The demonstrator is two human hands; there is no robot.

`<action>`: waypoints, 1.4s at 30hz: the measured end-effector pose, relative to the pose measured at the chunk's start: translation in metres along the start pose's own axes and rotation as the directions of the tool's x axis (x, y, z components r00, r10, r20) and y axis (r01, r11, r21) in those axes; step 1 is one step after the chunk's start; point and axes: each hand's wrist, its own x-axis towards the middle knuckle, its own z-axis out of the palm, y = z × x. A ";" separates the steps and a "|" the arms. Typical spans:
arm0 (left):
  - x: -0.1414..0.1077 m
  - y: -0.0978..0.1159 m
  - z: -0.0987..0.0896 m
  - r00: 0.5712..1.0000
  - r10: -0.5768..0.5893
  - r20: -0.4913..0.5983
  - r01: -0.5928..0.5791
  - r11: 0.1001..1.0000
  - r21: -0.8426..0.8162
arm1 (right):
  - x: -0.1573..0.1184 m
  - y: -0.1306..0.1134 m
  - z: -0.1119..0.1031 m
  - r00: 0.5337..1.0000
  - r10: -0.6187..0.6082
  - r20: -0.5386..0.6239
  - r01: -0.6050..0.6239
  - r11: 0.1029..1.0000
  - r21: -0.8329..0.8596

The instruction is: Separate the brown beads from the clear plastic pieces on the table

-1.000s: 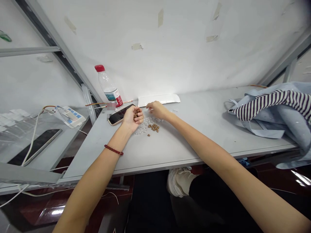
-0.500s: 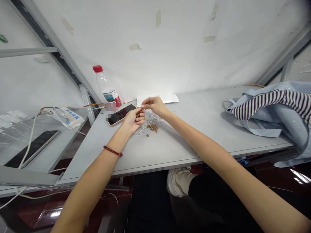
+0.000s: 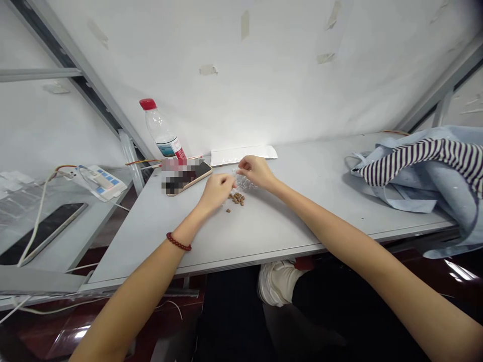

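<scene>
My left hand (image 3: 219,192) is closed, its back turned up, just left of a small pile of brown pellets (image 3: 237,199). The pellets seen in its palm a moment ago are now hidden by the curled fingers. My right hand (image 3: 257,172) hovers to the right with thumb and fingers curled together; what they hold, if anything, cannot be made out. Several small clear plastic pieces (image 3: 247,187) lie on the table beneath and between the hands. One loose pellet (image 3: 228,210) sits apart, nearer the front edge.
Behind the hands lies a flat white packet (image 3: 243,155) near the wall. To the left are a phone (image 3: 188,178) and a red-capped bottle (image 3: 164,134). A blue cloth with striped trim (image 3: 418,161) covers the table's right end. A power strip (image 3: 100,182) rests farther left.
The hands have drawn apart. My left hand has turned over and closed, hiding its pellets. My right hand has moved rightward, over the clear pieces. The view has shifted slightly.
</scene>
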 end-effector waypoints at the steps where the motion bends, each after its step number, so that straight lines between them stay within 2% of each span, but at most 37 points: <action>1: -0.003 -0.002 0.004 0.993 0.114 0.029 -0.117 0.981 0.158 | -0.004 0.004 -0.002 1.000 -0.024 0.001 0.024 0.999 -0.028; 3: -0.008 -0.004 0.012 0.948 0.280 0.153 -0.319 0.847 0.425 | -0.010 0.009 -0.004 0.997 -0.079 -0.001 0.079 0.995 -0.060; 4: -0.010 -0.005 0.015 0.923 0.315 0.220 -0.384 0.761 0.522 | -0.012 0.010 -0.004 0.995 -0.101 -0.002 0.101 0.992 -0.071; 6: -0.013 -0.006 0.021 0.893 0.329 0.306 -0.449 0.614 0.649 | -0.015 0.011 -0.002 0.991 -0.131 0.000 0.131 0.988 -0.087; 8: -0.015 -0.006 0.024 0.883 0.334 0.329 -0.467 0.565 0.680 | -0.017 0.010 0.001 0.989 -0.150 0.016 0.151 0.984 -0.090; 12: -0.015 -0.006 0.025 0.868 0.387 0.312 -0.496 0.630 0.598 | -0.019 0.007 0.005 0.984 -0.158 0.078 0.163 0.984 -0.065; 15: -0.016 -0.006 0.022 0.867 0.383 0.318 -0.498 0.644 0.581 | -0.021 0.008 0.002 0.984 -0.149 0.100 0.157 0.984 -0.079; 19: -0.014 -0.010 0.016 0.867 0.374 0.328 -0.497 0.692 0.524 | -0.025 0.013 -0.009 0.979 -0.156 0.129 0.168 0.981 -0.096; 24: -0.009 -0.013 0.007 0.875 0.359 0.326 -0.476 0.760 0.441 | -0.029 0.011 -0.031 0.962 -0.112 0.248 0.132 0.989 -0.065; 29: -0.009 -0.007 0.000 0.890 0.320 0.326 -0.436 0.804 0.403 | -0.023 -0.002 -0.051 0.900 -0.039 0.434 0.063 0.997 -0.043; 32: -0.009 -0.004 -0.003 0.888 0.314 0.335 -0.433 0.818 0.380 | -0.020 -0.006 -0.056 0.867 -0.016 0.498 0.065 0.995 -0.082; 37: -0.008 -0.006 -0.004 0.885 0.329 0.328 -0.440 0.822 0.362 | -0.021 -0.006 -0.049 0.851 -0.003 0.525 0.082 0.989 -0.127; 40: -0.004 -0.009 -0.004 0.894 0.361 0.264 -0.435 0.839 0.325 | -0.021 -0.006 -0.050 0.849 -0.011 0.528 0.082 0.990 -0.111; 42: -0.002 -0.011 -0.004 0.902 0.376 0.212 -0.424 0.862 0.277 | -0.020 -0.007 -0.053 0.867 -0.023 0.498 0.066 0.995 -0.069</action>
